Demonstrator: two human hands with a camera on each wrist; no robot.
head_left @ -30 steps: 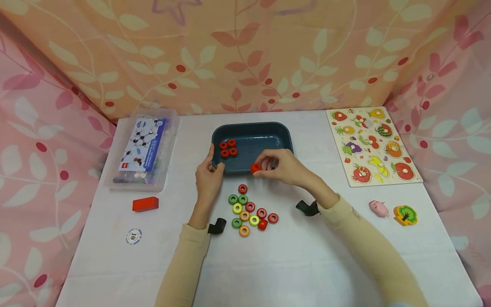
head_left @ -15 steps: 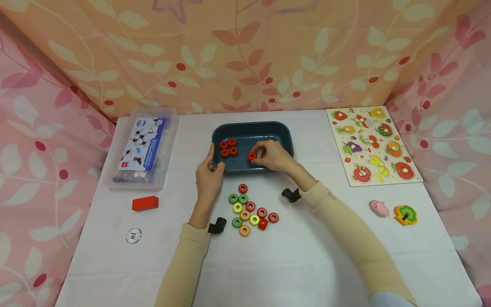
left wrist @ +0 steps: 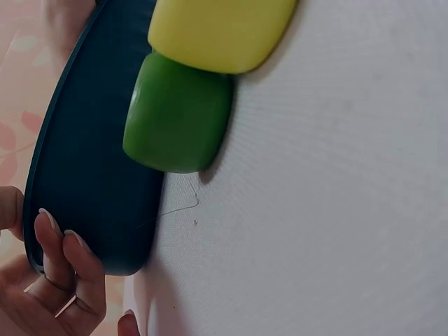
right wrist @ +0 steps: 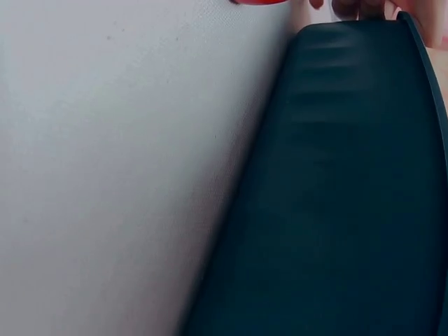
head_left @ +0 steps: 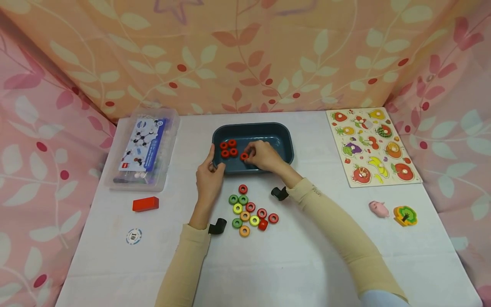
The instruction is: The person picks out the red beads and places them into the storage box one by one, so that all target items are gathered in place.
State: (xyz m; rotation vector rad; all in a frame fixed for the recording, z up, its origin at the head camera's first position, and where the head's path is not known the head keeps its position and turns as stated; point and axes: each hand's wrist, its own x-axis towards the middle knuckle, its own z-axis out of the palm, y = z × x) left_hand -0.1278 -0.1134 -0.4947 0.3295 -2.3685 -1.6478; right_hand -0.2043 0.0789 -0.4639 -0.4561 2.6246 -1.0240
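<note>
A dark teal tray [head_left: 268,125] stands at the back middle of the table. My left hand [head_left: 209,181] grips its near left corner; in the left wrist view several fingers [left wrist: 87,269] lie against the outer wall. Inside the tray, my right hand [head_left: 264,157] pinches a red ring [head_left: 244,156] between thumb and fingertips. Just left of it a cluster of several red rings [head_left: 229,148] lies on the tray floor. In the right wrist view the tray wall [right wrist: 336,182] hides the right hand's fingers and the ring.
In front of the tray lie several loose rings, among them a green ring [head_left: 237,223], a yellow ring [head_left: 238,205] and an orange ring [head_left: 244,231]. A plastic case [head_left: 143,149], red block [head_left: 145,204] and poker chip [head_left: 134,236] are left; a fruit puzzle board [head_left: 364,145], pig [head_left: 379,209] and tree [head_left: 405,215] right.
My right hand has carried the red ring from the tray's near rim into the tray, then left toward the other red rings. The left hand has stayed at the corner.
</note>
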